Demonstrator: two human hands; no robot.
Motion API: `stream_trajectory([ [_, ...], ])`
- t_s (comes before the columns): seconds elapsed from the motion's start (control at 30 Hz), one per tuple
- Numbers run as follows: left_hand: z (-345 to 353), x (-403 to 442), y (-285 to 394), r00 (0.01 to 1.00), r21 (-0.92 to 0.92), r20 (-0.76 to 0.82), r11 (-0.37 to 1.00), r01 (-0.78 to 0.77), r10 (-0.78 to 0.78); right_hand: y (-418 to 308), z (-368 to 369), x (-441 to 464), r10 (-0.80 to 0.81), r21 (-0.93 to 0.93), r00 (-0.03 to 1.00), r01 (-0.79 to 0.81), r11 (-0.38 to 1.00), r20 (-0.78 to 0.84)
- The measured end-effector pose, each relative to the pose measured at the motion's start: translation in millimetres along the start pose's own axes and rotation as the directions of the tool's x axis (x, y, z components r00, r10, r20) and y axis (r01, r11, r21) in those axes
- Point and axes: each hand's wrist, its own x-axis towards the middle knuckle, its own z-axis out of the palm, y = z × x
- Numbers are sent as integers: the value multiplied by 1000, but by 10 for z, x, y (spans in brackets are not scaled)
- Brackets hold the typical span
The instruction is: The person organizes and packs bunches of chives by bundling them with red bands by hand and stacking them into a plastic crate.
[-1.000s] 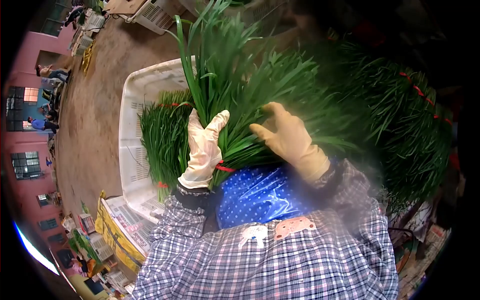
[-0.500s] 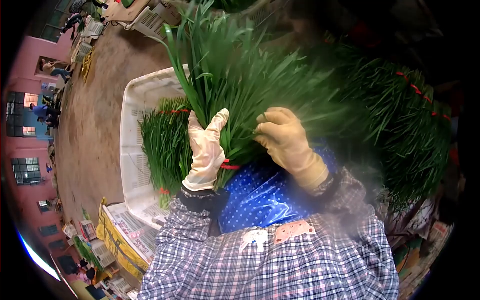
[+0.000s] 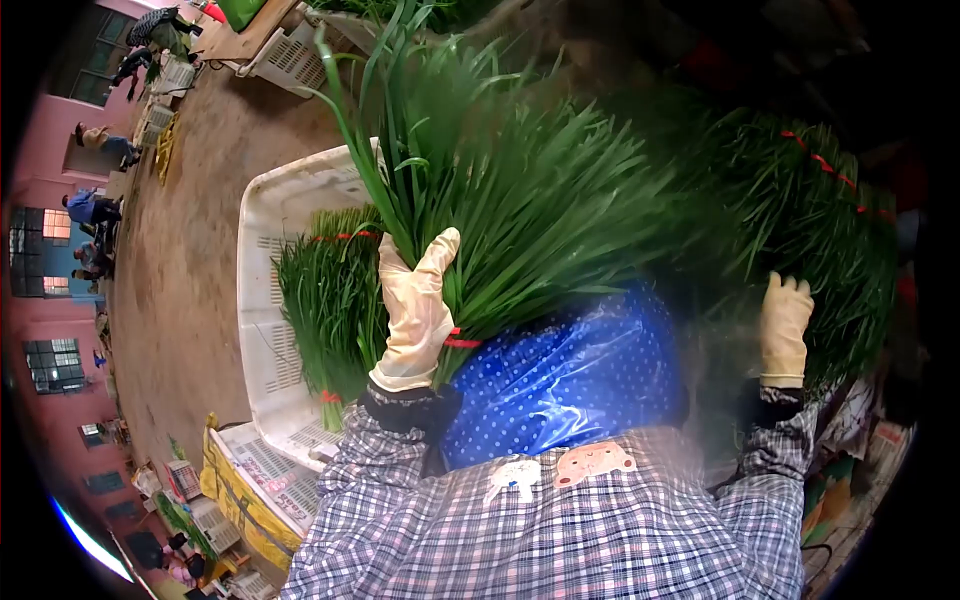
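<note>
My left hand (image 3: pixel 412 310), in a cream rubber glove, is wrapped round the lower part of a big bunch of long green leaves (image 3: pixel 540 190). The leaves fan out up and to the right, and a red tie (image 3: pixel 462 340) circles their base. My right hand (image 3: pixel 787 325), gloved too, is at the right against a pile of tied green bundles (image 3: pixel 810 220). Its fingers are together and point up; whether they grip any leaves cannot be made out. Blue dotted plastic (image 3: pixel 570 380) covers my lap under the bunch.
A white plastic crate (image 3: pixel 265 350) at the left holds upright green bundles (image 3: pixel 335 290) with red ties. Another crate (image 3: pixel 290 60) stands at the upper left on the brown floor. A yellow-edged sack (image 3: pixel 235 490) lies at the lower left. Several people are at the far left.
My right hand has left the leaves of the bunch and moved right to the pile. My left hand still holds the bunch, whose leaves now spread wider.
</note>
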Motion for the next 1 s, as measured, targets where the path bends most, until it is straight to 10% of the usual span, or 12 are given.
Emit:
stream_trajectory([
  [0.03, 49, 18, 29, 999, 34, 9, 999, -31, 30, -22, -570, -89, -191, 558, 978, 208, 803, -89],
  [0.1, 77, -10, 9, 995, 90, 31, 991, -100, 97, -537, -1225, -45, -129, 895, 951, 309, 323, -282],
  [0.2, 99, -27, 44, 1000, 49, 27, 999, 7, -9, -1292, -1968, 79, -186, 766, 760, 641, 52, -623],
  [0.47, 89, -62, 101, 992, 112, 123, 992, -52, 38, -2350, -2095, 247, -458, 487, 466, 870, 80, -757],
  [0.57, 2, -38, 117, 988, 513, 76, 844, -157, 137, -2264, -2176, 164, -510, 481, 517, 850, 212, -688],
  [0.73, 23, -53, 97, 988, 412, 85, 899, -150, 126, -1971, -1924, 192, -552, 477, 601, 798, 369, -578],
  [0.87, 41, -54, 120, 996, 448, 12, 890, -87, 92, -1119, -1619, 431, -338, 796, 803, 571, 201, -491],
  [0.93, 76, -65, 134, 1000, 486, 12, 873, -26, 23, -887, -1506, 435, -239, 596, 771, 616, 515, -591],
  [1.0, 76, -46, 42, 999, 429, 40, 903, -2, -17, -974, -1605, 363, -197, 603, 675, 730, 321, -711],
])
